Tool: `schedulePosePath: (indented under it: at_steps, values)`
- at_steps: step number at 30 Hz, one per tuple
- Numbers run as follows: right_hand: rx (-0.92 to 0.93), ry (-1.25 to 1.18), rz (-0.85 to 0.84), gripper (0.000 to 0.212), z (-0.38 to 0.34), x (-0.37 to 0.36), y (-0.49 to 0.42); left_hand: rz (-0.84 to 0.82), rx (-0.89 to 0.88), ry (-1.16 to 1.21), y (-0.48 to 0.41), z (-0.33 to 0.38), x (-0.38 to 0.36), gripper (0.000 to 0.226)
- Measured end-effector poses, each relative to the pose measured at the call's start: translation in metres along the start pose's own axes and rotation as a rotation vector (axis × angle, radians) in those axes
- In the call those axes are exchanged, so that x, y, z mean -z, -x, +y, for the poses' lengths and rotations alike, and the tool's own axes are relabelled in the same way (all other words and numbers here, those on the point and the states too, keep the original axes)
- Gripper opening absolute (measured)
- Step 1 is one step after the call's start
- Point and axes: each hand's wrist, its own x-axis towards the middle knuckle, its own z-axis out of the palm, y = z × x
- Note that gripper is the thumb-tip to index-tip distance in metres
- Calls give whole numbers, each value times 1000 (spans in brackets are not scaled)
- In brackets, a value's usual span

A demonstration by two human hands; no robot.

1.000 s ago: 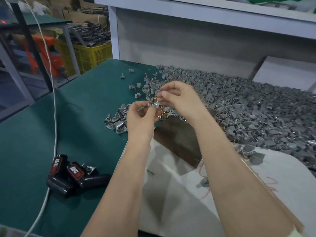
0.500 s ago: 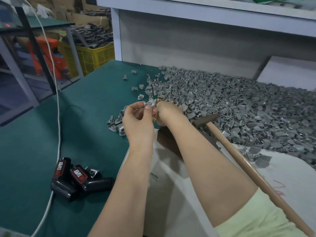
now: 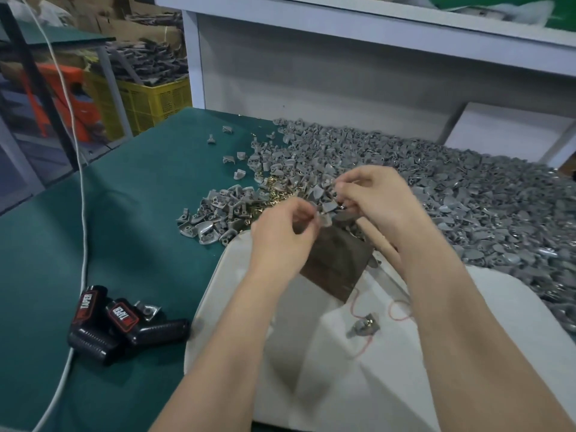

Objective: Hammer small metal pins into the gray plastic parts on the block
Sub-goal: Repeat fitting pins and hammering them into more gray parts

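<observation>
Gray plastic parts lie heaped across the far right of the green tabletop, with brass pins scattered at the heap's near-left edge. Both bare forearms reach forward side by side, and the hands meet just above the far edge of the dark wooden block. The left hand has its fingers curled, thumb and forefinger pinching one gray part. The right hand, fingers also curled, pinches a small shiny piece right against that part; it is too small to name. A wooden hammer handle lies under the right wrist, beside the block, which sits on a white sheet.
</observation>
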Motion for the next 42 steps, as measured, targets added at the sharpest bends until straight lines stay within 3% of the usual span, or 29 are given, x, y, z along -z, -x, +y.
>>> schedulePosePath:
  at_steps: [2, 5, 11, 16, 22, 30, 38, 42]
  values:
    - [-33, -115, 28, 17, 8, 12, 16, -57, -12, -256, 2, -1, -5, 20]
    - [-58, -177, 18, 15, 19, 15, 29, -63, 25, -381, 3, -1, -5, 13]
    - [60, -62, 76, 24, 34, -5, 29, -69, 28, -376, 2, 0, -5, 9]
    - [181, 163, 109, 18, 41, -17, 29, -78, 21, -393, 2, 0, -5, 3]
    - [117, 236, 74, 15, 42, -25, 31, -68, -4, -387, 2, -2, -4, 10]
    - [183, 392, 50, 6, 38, -18, 33, -64, -29, -384, 1, -4, -5, 5]
    - [151, 726, -84, 12, 9, -16, 28, -68, -72, -399, 1, -6, -5, 6]
    - [113, 694, -110, 10, 7, -14, 28, -59, -77, -413, 1, -6, -5, 5]
